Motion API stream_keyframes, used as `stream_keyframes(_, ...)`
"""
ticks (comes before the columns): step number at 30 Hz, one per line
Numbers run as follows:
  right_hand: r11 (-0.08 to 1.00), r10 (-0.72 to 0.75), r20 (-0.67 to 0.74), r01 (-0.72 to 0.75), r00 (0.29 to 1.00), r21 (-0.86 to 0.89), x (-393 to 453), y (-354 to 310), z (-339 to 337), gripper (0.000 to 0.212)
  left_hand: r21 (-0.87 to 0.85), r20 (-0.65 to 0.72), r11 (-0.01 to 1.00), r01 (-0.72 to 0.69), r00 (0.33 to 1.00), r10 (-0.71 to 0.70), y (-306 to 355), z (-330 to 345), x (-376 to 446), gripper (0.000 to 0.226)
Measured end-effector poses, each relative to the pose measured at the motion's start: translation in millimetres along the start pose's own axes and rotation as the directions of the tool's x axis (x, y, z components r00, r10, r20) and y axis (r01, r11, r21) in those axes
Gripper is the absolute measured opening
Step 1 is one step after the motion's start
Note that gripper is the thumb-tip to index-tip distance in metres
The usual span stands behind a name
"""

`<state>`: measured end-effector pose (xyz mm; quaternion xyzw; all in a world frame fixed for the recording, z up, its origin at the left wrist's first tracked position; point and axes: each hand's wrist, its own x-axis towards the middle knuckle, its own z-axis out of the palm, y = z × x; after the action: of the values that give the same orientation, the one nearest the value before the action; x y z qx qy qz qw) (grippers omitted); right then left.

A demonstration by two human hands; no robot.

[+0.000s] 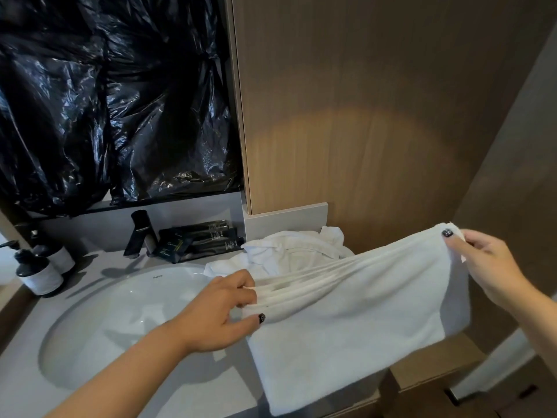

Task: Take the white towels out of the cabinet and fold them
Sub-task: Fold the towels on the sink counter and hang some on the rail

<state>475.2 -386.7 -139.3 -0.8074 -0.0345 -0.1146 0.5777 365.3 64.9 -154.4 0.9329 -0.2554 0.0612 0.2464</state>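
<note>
I am holding a white towel (355, 321) stretched out in the air over the right end of a grey bathroom counter (187, 393). It is doubled over and hanging down in front of me, its lower edge draping past the counter's front edge. My left hand (223, 312) is gripping the towel's left end, fingers and thumb curled round a bunch of gathered pleats. My right hand (482, 263) is lifting the opposite upper corner higher, pinching it between thumb and fingers, so the top edge is slanting up to the right. Both thumbs are showing dark nail polish.

Just behind the towel, a crumpled heap of more white towels (289, 251) is lying on the counter against a wood-grain wall panel (376, 101).

To the left, a white oval sink (126, 315) is set into the counter, with a black tap (140, 233) behind it. Beside the tap, dark toiletry packets (199, 239) are leaning on the back ledge. Two dark pump bottles (39, 267) with pale labels are standing at the far left. Above the sink, crinkled black plastic sheeting (111, 95) is covering the wall.
</note>
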Motion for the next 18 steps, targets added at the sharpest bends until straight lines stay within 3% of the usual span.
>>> stream_keyframes(4,0.998,0.053,-0.057,-0.051,0.997,0.038,-21,21,7,0.059,0.043,-0.086,0.999,0.004,0.996,0.0,-3,-19,0,0.027)
stream_keyframes(7,0.995,0.096,-0.033,-0.095,0.995,0.03,-35,28,21,0.033,0.183,-0.045,0.983,-0.016,0.999,0.024,-9,-25,-9,0.038)
stream_keyframes(9,0.995,0.097,-0.016,-0.096,0.995,0.029,-41,26,28,0.027,0.236,-0.004,0.971,-0.032,0.999,0.034,-11,-25,-19,0.041)
stream_keyframes(15,0.995,0.071,0.001,-0.071,0.997,0.064,-51,17,40,0.028,-0.174,-0.052,0.978,0.118,0.99,-0.128,-18,-38,-34,0.023)
stream_keyframes(18,0.998,0.061,0.003,-0.061,0.998,-0.022,-44,21,66,0.031,-0.194,0.063,0.926,0.324,0.946,-0.318,-40,-33,-29,0.021)
